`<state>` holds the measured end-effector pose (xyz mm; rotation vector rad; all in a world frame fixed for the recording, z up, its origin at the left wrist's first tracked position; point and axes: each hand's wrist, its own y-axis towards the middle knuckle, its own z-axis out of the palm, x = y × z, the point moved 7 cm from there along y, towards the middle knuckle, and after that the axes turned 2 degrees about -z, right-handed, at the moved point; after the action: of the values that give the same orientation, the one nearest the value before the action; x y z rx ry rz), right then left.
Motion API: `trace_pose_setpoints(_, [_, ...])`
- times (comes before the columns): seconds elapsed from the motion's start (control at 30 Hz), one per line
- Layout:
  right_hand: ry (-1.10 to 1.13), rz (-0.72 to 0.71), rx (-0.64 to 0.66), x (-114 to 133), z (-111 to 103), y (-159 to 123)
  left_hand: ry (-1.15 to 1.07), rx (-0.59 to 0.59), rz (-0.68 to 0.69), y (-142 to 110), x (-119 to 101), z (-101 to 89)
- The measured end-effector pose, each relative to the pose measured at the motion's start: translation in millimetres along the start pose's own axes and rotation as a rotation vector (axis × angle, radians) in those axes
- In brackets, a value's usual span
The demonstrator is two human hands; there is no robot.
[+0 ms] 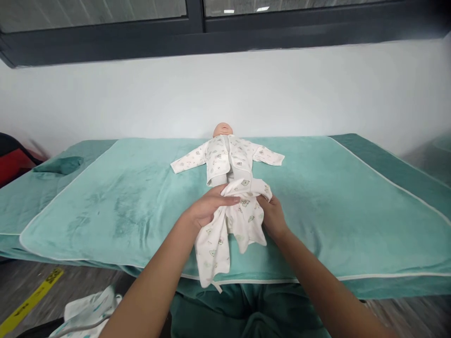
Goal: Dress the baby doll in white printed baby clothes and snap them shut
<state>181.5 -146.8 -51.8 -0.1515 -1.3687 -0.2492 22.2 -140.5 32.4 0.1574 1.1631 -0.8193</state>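
Note:
A baby doll [222, 129] lies on its back near the wall, dressed in a white printed jacket [216, 155] with both sleeves spread sideways. Over the doll's lower end I hold white printed baby pants [213, 246], bunched at the waist, the legs hanging toward me. My left hand [207, 206] grips the waistband's left side, thumb lying across the cloth. My right hand [273, 216] pinches the waistband's right side, its fingertips partly behind the fabric. The doll's feet and lower legs are hidden by the pants.
A teal plush cover [105, 206] with white piping spreads over the bed against the white wall [225, 89]. A dark window frame [197, 37] runs above. White patterned cloth [88, 310] lies low at the left, near yellow floor tape [31, 300]. A red and black item [14, 162] stands far left.

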Motion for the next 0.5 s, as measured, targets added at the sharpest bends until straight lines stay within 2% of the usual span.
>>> trace_pose_setpoints(0.07, [-0.026, -0.032, -0.020, 2.8, 1.7, 3.1, 0.048, -0.034, 0.024, 7.3, -5.5, -3.5])
trace_pose_setpoints(0.27, [-0.138, -0.078, -0.057, 13.4, 2.2, 18.3, 0.310, -0.257, 0.172, 38.8, -22.8, -17.2])
trace_pose_setpoints(0.5, [-0.114, -0.137, -0.111, 25.8, 5.9, 53.2, 0.375, -0.277, 0.324, 59.4, -42.2, -14.7])
